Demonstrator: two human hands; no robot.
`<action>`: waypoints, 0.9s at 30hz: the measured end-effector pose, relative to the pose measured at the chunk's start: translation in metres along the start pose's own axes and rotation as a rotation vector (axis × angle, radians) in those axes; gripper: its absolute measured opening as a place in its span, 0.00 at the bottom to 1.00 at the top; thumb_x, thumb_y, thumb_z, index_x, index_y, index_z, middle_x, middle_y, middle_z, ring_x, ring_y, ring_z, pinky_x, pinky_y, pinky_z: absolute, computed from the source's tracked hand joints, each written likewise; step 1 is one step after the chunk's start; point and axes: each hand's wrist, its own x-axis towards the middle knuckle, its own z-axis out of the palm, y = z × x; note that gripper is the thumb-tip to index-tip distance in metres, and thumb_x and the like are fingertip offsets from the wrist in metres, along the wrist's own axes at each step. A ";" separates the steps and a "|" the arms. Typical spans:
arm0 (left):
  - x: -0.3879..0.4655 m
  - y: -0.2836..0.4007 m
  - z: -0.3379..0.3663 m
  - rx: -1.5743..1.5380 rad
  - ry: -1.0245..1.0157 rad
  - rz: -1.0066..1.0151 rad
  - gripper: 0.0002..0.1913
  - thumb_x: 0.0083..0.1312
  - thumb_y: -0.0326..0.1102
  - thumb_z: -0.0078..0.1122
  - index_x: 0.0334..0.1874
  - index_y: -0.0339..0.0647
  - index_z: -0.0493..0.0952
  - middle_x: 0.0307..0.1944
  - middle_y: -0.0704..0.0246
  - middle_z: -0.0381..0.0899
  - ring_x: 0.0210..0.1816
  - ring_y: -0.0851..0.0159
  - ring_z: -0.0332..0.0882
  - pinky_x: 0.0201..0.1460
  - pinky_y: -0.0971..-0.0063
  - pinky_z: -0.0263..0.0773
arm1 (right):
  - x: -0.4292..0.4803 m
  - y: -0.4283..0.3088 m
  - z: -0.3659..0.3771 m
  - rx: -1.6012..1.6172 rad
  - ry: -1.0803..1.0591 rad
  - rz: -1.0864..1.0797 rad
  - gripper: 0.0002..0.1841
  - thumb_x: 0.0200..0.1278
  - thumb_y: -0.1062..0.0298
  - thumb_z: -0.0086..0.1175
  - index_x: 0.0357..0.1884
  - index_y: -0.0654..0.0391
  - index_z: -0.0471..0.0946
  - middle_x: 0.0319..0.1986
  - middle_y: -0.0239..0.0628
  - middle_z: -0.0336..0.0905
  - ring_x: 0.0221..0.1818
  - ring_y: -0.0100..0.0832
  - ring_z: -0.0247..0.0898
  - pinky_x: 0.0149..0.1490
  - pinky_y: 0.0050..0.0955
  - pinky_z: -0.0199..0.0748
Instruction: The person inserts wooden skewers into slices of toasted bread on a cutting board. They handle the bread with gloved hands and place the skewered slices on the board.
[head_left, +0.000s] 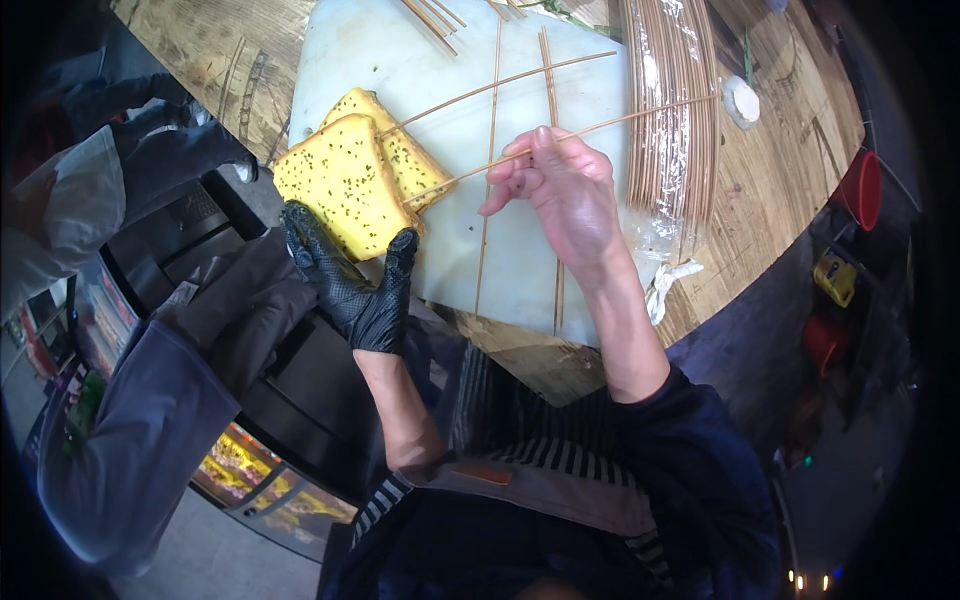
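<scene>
My left hand (352, 289), in a black textured glove, holds a yellow slab (337, 180) dotted with dark flecks, perhaps bread or tofu, by its lower edge. My bare right hand (555, 172) pinches a thin wooden skewer (630, 116) whose far end meets the slab's right edge. Behind lies a similar yellow slab (412, 161) with another skewer (517, 77) at its upper side. Beneath them is a pale cutting board (450, 82), on which several loose skewers (491, 157) lie. How deep the skewers go is hidden.
A large bundle of skewers in clear plastic (670, 112) lies along the board's right side. Beyond it are a small white lump (741, 103) and crumpled white material (670, 289) on the wooden table (765, 180). A person in a grey garment (142, 420) is at the left.
</scene>
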 end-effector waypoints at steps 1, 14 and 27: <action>0.000 0.000 0.000 -0.005 0.003 -0.001 0.53 0.48 0.46 0.76 0.72 0.34 0.52 0.72 0.51 0.50 0.73 0.48 0.45 0.73 0.57 0.41 | 0.000 0.001 0.001 -0.001 0.002 -0.001 0.18 0.73 0.56 0.43 0.36 0.63 0.75 0.28 0.45 0.80 0.25 0.41 0.79 0.36 0.39 0.80; 0.001 0.006 0.002 -0.052 0.031 -0.011 0.51 0.48 0.41 0.77 0.70 0.31 0.55 0.71 0.51 0.52 0.72 0.50 0.47 0.73 0.60 0.42 | -0.007 0.018 0.020 0.005 -0.020 0.020 0.20 0.75 0.58 0.40 0.40 0.65 0.76 0.29 0.46 0.80 0.27 0.41 0.80 0.35 0.36 0.78; -0.023 -0.019 -0.012 -0.532 0.078 -0.378 0.44 0.51 0.26 0.72 0.70 0.34 0.57 0.67 0.58 0.61 0.63 0.63 0.64 0.63 0.70 0.62 | -0.013 -0.081 0.008 -1.732 -0.522 -0.765 0.16 0.51 0.80 0.57 0.45 0.66 0.77 0.26 0.42 0.74 0.25 0.38 0.72 0.32 0.33 0.70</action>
